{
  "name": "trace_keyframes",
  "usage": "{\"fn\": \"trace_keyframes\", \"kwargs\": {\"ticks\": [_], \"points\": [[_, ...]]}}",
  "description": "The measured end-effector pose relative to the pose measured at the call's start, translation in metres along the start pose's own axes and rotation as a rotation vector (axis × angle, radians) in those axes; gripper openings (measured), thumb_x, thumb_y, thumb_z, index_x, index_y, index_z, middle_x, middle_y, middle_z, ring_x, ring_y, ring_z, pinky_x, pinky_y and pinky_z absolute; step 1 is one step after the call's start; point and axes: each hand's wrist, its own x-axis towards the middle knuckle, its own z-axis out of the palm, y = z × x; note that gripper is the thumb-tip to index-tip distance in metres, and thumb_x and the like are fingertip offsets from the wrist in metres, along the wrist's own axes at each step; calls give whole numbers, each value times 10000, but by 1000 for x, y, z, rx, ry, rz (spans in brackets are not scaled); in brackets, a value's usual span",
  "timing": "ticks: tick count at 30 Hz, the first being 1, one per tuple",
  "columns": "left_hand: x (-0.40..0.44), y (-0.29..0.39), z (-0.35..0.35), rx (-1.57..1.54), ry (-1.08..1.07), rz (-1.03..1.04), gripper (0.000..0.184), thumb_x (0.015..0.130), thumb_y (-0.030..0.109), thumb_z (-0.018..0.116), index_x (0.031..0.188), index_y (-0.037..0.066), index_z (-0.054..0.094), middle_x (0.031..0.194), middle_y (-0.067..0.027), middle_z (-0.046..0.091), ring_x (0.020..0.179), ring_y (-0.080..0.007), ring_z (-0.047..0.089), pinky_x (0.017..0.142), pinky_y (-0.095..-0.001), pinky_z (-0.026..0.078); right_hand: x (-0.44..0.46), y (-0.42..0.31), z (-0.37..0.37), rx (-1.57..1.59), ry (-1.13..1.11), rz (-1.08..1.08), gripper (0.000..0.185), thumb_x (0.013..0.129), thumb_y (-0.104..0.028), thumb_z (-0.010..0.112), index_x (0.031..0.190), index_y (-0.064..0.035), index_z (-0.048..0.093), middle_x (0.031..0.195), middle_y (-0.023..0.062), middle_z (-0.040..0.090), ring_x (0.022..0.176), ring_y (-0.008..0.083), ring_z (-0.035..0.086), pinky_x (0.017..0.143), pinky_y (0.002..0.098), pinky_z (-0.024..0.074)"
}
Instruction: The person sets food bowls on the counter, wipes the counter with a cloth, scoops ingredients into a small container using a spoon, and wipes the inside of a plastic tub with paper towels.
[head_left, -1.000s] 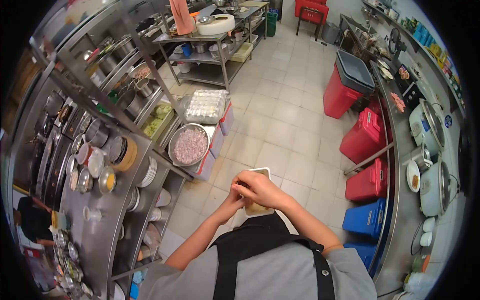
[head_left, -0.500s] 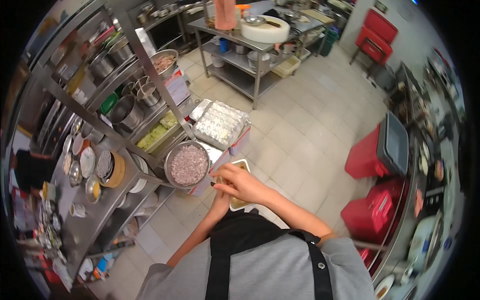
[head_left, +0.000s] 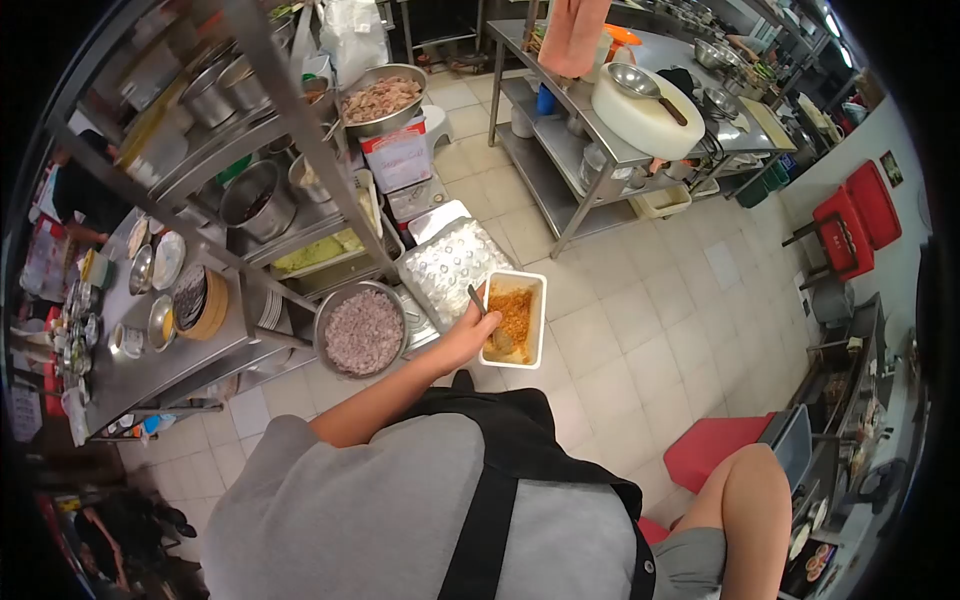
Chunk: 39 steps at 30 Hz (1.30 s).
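Observation:
My left hand (head_left: 468,336) is closed on the left edge of a white rectangular container (head_left: 541,318), its thumb over the rim. Orange-brown crumbly food (head_left: 516,312) lies inside. A dark spoon handle (head_left: 475,298) sticks up by my thumb, its lower end in the food. Left of that hand stands a metal bowl of chopped pale purple pieces (head_left: 361,332), perhaps onion. Beyond the container is a foil-like silver tray (head_left: 455,262). On my right only the bent arm shows; the hand is outside the view.
A steel shelf rack with pots (head_left: 258,204) stands at left. Farther back, a bowl of raw meat (head_left: 383,100) rests above a box. A steel table (head_left: 628,150) carries a thick white round board (head_left: 645,112). Red bins (head_left: 712,450) stand beside my right arm.
My left hand has lifted the white container up and forward. My right hand has left the spot by the left hand and gone out of view at lower right. The camera view has turned.

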Motion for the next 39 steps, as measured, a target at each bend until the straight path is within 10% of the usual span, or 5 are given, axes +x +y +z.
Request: {"fn": "trace_keyframes", "kwargs": {"ticks": [24,29,33,39], "points": [[150,15,22,-218,1087,-33,594,965,234,480,1484,78,236,1377,-109,441,1261,-193,420,1052,-337,335,-287,319,-74,422,529,-390,250,850,-28,567,1096,-50,531,790,14,510,687,111,510,598,248,432],[175,26,-29,-309,1230,-2,570,950,240,490,1451,64,283,1345,-109,463,1239,-192,434,1046,-335,338,-371,387,21,329,964,376,289,858,-11,561,1143,-42,527,804,12,510,685,101,506,587,233,430],[194,60,-59,-331,1343,119,567,938,226,504,1433,51,290,1332,-117,473,1224,-192,448,1044,-332,338,-420,443,210,686,654,1366,274,905,-45,568,1175,-73,530,905,-16,498,748,75,480,644,215,432],[245,79,-123,-554,1440,220,703,915,214,523,1502,162,141,1365,-91,412,1206,-193,479,868,-349,512,-483,573,408,604,-2,1014,499,815,38,584,1293,-78,501,1103,161,504,957,308,566,813,358,491]]}}
